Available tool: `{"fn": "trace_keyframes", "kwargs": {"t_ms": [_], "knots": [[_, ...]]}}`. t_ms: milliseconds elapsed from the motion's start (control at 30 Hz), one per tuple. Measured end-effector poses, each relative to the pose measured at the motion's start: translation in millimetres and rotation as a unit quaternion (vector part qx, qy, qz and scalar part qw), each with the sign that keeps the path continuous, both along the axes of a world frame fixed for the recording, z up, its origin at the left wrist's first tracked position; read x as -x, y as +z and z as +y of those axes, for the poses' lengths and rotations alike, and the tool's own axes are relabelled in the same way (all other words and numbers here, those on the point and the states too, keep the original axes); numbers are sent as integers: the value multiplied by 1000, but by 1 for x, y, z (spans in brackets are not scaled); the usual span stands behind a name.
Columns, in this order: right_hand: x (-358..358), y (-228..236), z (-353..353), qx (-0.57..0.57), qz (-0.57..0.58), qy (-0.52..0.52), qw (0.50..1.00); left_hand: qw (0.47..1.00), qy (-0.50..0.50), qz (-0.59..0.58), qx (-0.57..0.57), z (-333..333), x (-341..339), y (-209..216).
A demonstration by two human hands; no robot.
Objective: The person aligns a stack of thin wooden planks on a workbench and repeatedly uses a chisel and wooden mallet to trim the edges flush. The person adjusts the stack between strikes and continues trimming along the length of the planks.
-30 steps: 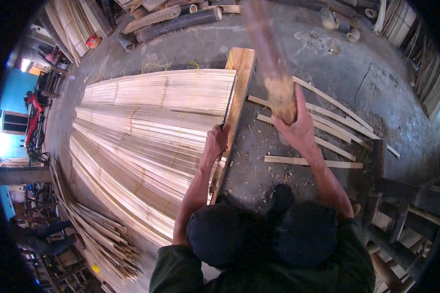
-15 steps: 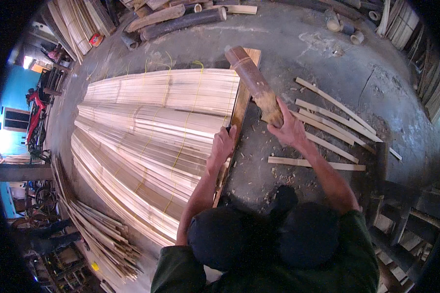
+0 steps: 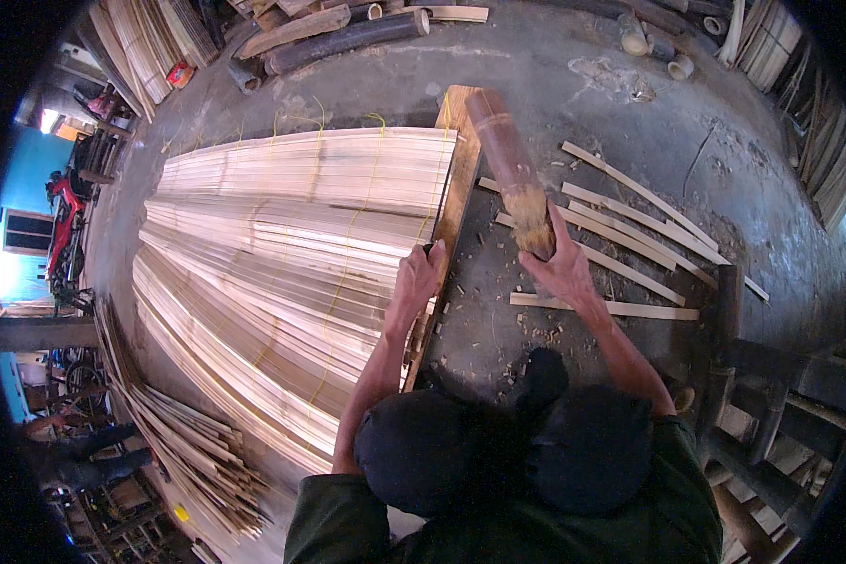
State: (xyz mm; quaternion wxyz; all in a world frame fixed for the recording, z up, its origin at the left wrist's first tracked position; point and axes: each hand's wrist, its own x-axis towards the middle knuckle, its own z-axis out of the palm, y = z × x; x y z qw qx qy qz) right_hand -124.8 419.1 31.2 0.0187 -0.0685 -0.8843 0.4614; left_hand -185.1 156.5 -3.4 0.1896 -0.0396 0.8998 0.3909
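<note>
A wide mat of pale split-bamboo slats (image 3: 291, 226), tied with yellow cord (image 3: 357, 226), lies bowed in ridges on the floor. Along its right end runs a wooden board (image 3: 459, 183). My left hand (image 3: 416, 278) is closed at that end of the mat, round a tool with a dark handle (image 3: 430, 248); its blade, if any, is hidden. In my right hand (image 3: 566, 271) is a brown bamboo club (image 3: 504, 141), gripped near its frayed, worn lower part. The club is raised and slants up and left, its top beside the board's far end.
Loose bamboo strips (image 3: 630, 235) and small chips lie on the concrete at right. A bundle of strips (image 3: 179, 442) lies at lower left. Thick bamboo poles (image 3: 348, 42) are at the back, and a dark wooden frame (image 3: 771, 404) stands at right. A person (image 3: 89, 456) is at far left.
The club's top has swung to the right, off the board's edge. My left hand stays at the mat's end with the dark-handled tool. The whole view has shifted slightly.
</note>
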Motion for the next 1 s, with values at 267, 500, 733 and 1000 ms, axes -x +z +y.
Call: {"fn": "trace_keyframes", "kwargs": {"t_ms": [267, 500, 733, 1000], "knots": [[47, 101, -39, 191, 280, -44, 940, 998, -19, 39, 44, -38, -15, -52], [38, -42, -10, -82, 7, 79, 994, 996, 15, -64, -52, -8, -4, 6], [21, -25, -7, -19, -18, 33, 999, 996, -29, -78, -17, -11, 10, 39], [-13, -28, -7, 29, -37, -19, 999, 998, 15, -57, -19, -17, -9, 22]]}}
